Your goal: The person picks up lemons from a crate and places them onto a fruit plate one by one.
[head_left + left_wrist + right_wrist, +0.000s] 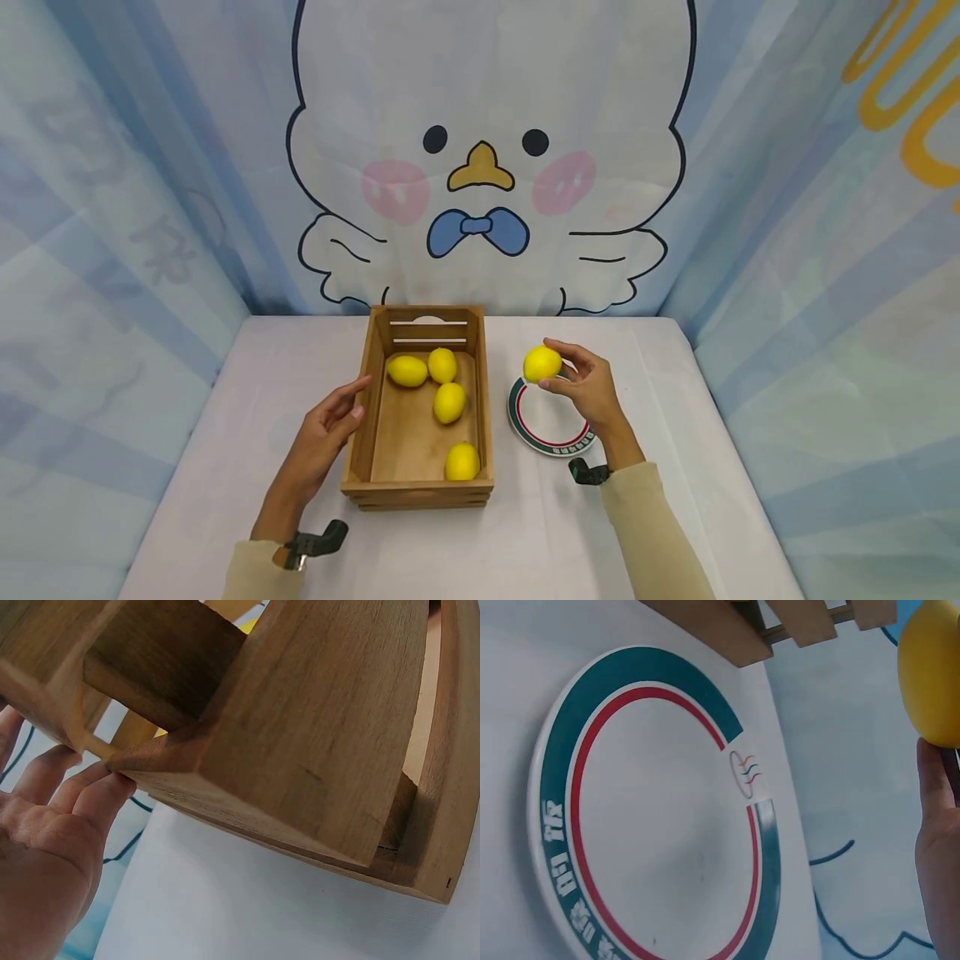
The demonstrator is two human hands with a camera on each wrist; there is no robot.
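My right hand (592, 392) pinches a yellow lemon (542, 364) between thumb and fingers, above the far part of a white plate (551, 417) with a green and red rim. In the right wrist view, the lemon (934, 675) shows at the right edge, with part of the hand (939, 855) below it. A wooden crate (423, 493) stands left of the plate with several lemons inside, one lemon (462, 461) near its front right corner. My left hand (318, 442) touches the crate's left side with its fingers; in the left wrist view, the fingertips meet the wooden slats (300, 742).
A white-covered table (525, 550) bears the crate and plate. Behind it hangs a curtain (480, 83) with a cartoon bird, and blue-white curtains close both sides. Each wrist wears a dark camera, the left camera (318, 543) near the crate's front left.
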